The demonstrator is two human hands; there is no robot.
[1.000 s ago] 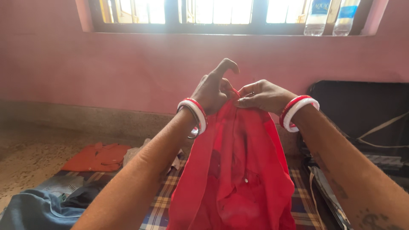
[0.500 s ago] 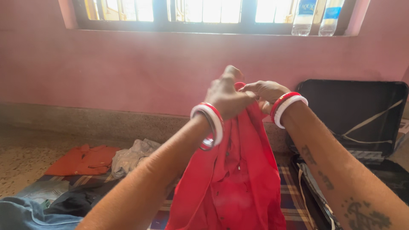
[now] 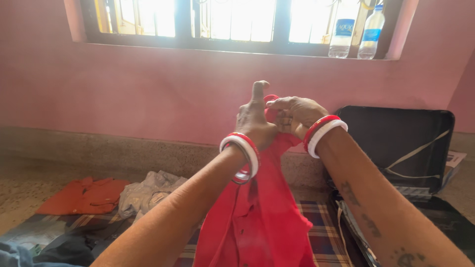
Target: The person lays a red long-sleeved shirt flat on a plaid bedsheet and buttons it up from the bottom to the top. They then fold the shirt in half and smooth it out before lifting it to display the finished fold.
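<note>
I hold a red shirt (image 3: pixel 257 217) up in front of me by its top edge. My left hand (image 3: pixel 253 120) grips the cloth, its index finger sticking straight up. My right hand (image 3: pixel 293 114) pinches the same top edge right beside it, the two hands touching. Both wrists carry red and white bangles. The shirt hangs down between my forearms, with small buttons showing on its front.
An open black suitcase (image 3: pixel 401 148) leans against the pink wall at the right. An orange garment (image 3: pixel 81 196), a grey-white crumpled cloth (image 3: pixel 146 192) and dark clothes lie on a checked mat (image 3: pixel 324 232) on the floor. Two plastic bottles (image 3: pixel 354 32) stand on the window sill.
My hands have drawn closer together at the shirt's top, bunching it narrower. My left index finger has straightened upward. The view has tilted up, showing more of the window.
</note>
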